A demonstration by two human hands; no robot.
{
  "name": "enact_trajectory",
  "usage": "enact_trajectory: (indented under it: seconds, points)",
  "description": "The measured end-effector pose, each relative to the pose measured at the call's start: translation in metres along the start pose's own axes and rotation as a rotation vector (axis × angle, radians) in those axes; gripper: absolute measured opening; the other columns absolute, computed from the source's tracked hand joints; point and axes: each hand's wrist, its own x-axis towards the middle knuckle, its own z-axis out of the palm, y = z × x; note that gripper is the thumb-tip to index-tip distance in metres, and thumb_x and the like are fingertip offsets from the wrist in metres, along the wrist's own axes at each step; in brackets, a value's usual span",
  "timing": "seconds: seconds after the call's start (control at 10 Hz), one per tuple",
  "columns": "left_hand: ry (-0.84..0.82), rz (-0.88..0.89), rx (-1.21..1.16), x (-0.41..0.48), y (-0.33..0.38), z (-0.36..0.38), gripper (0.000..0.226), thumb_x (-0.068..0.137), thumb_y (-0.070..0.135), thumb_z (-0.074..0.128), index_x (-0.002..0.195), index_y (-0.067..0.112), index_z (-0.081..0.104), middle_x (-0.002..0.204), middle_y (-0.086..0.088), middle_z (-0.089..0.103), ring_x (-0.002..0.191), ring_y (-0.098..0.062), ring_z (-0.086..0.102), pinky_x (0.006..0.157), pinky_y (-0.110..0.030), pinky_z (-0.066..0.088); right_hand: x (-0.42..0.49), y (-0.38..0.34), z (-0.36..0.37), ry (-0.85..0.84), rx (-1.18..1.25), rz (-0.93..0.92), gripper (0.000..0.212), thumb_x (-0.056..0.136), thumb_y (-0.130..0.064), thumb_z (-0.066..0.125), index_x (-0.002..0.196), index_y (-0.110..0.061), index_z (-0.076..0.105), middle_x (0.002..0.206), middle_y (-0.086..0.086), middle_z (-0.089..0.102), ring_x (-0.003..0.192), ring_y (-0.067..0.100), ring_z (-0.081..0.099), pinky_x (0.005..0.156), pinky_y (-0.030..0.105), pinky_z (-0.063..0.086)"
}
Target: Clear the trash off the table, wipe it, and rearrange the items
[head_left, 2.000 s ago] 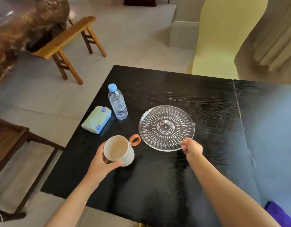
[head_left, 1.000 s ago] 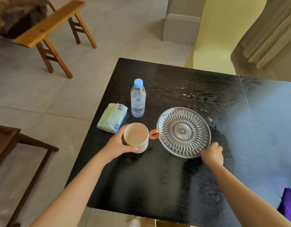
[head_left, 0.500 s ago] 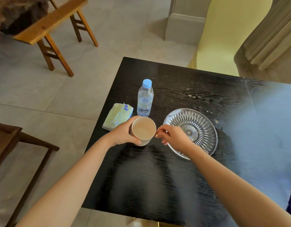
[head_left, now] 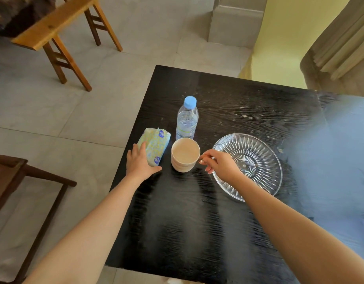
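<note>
— Where is the cup (head_left: pixel 185 155)?
— Upright on the black surface (head_left: pixel 197 222), right hand (head_left: pixel 222 166) fingers pinching its handle.
— The left hand (head_left: pixel 139 162)?
— Fingers spread, resting against the tissue pack (head_left: pixel 155 145).

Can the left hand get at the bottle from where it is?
Probably yes: the left hand rests on the tissue pack, and the bottle stands just beyond, with only the pack between.

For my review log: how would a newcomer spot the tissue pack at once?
Start at the black table and go to its left edge. There, left of the cup and the water bottle, lies the tissue pack, under the left hand's fingertips. It is the only soft, flat, pale green-yellow packet.
</note>
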Motion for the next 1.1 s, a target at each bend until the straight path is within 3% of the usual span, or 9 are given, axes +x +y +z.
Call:
enact_trajectory:
  seconds: [0.2,0.3,0.5,0.6,0.7,0.8,0.9,1.0,1.1]
  points:
    - [0.154,-0.026,0.041,-0.006,0.008,0.009,0.092,0.068,0.035,0.080,0.141,0.013,0.028,0.149,-0.014,0.026,0.126,-0.038,0.033,0.098,-0.044,0.039,0.005,-0.001,-0.001,-0.011,-0.006,0.013,0.014,0.090,-0.007,0.052,0.090,-0.002,0.065,0.081,0.004,0.067,0.047,-0.004,0.056,0.054,0.008,0.047]
    - [0.197,-0.022,0.046,-0.008,0.011,0.009,0.086,0.067,0.033,0.080,0.136,0.010,0.034,0.144,-0.014,0.033,0.122,-0.036,0.037,0.095,-0.043,0.041,0.005,-0.002,-0.003,0.004,0.001,0.016,0.013,0.091,-0.005,0.052,0.091,-0.001,0.064,0.079,0.003,0.065,0.045,-0.005,0.055,0.052,0.007,0.046]
    - [0.166,-0.049,0.048,-0.012,0.016,0.006,0.087,0.068,0.038,0.079,0.136,0.010,0.033,0.141,-0.014,0.035,0.122,-0.035,0.038,0.094,-0.043,0.041,0.002,-0.005,-0.009,-0.004,-0.047,0.043,0.015,0.091,-0.010,0.052,0.091,-0.001,0.063,0.080,0.007,0.066,0.055,0.009,0.059,0.061,0.021,0.052]
    - [0.115,-0.055,0.062,-0.012,0.014,0.005,0.097,0.068,0.042,0.079,0.142,0.011,0.024,0.146,-0.015,0.029,0.127,-0.037,0.034,0.100,-0.044,0.038,0.001,-0.008,-0.012,-0.016,-0.067,0.080,0.014,0.089,-0.012,0.055,0.093,-0.005,0.066,0.085,0.002,0.066,0.065,0.018,0.062,0.074,0.034,0.054]
    - [0.105,-0.064,0.094,-0.017,0.016,0.001,0.105,0.069,0.045,0.077,0.146,0.013,0.014,0.153,-0.018,0.019,0.137,-0.037,0.025,0.109,-0.045,0.030,-0.004,-0.013,-0.016,-0.057,-0.145,0.056,0.014,0.088,-0.015,0.058,0.099,-0.007,0.063,0.107,0.003,0.071,0.086,0.018,0.059,0.088,0.034,0.048]
    - [0.147,-0.013,0.106,-0.028,0.022,-0.005,0.096,0.073,0.039,0.075,0.146,0.013,0.017,0.155,-0.018,0.018,0.139,-0.036,0.022,0.111,-0.046,0.028,-0.017,-0.020,-0.022,-0.070,-0.235,0.048,0.039,0.091,-0.022,0.059,0.122,0.002,0.053,0.122,0.004,0.066,0.111,0.024,0.056,0.095,0.034,0.041]
    - [0.166,0.051,0.136,-0.048,0.030,-0.017,0.082,0.078,0.033,0.070,0.143,0.011,0.024,0.150,-0.017,0.028,0.135,-0.036,0.029,0.107,-0.045,0.031,-0.037,-0.028,-0.031,-0.040,-0.302,0.075,0.044,0.090,-0.035,0.059,0.118,-0.001,0.056,0.108,0.010,0.063,0.104,0.030,0.057,0.083,0.035,0.043]
    - [0.136,0.075,0.177,-0.071,0.033,-0.028,0.072,0.082,0.033,0.064,0.140,0.010,0.030,0.140,-0.013,0.042,0.127,-0.033,0.038,0.099,-0.043,0.039,-0.066,-0.034,-0.040,-0.051,-0.353,0.070,0.045,0.091,-0.041,0.056,0.117,-0.004,0.056,0.110,0.013,0.062,0.107,0.031,0.057,0.085,0.036,0.042]
    - [0.067,0.078,0.201,-0.105,0.043,-0.041,0.065,0.087,0.035,0.059,0.141,0.013,0.030,0.140,-0.012,0.043,0.127,-0.032,0.037,0.096,-0.042,0.040,-0.098,-0.039,-0.052,-0.060,-0.430,0.122,0.053,0.094,-0.039,0.051,0.134,-0.005,0.047,0.135,0.012,0.054,0.125,0.031,0.050,0.103,0.037,0.039]
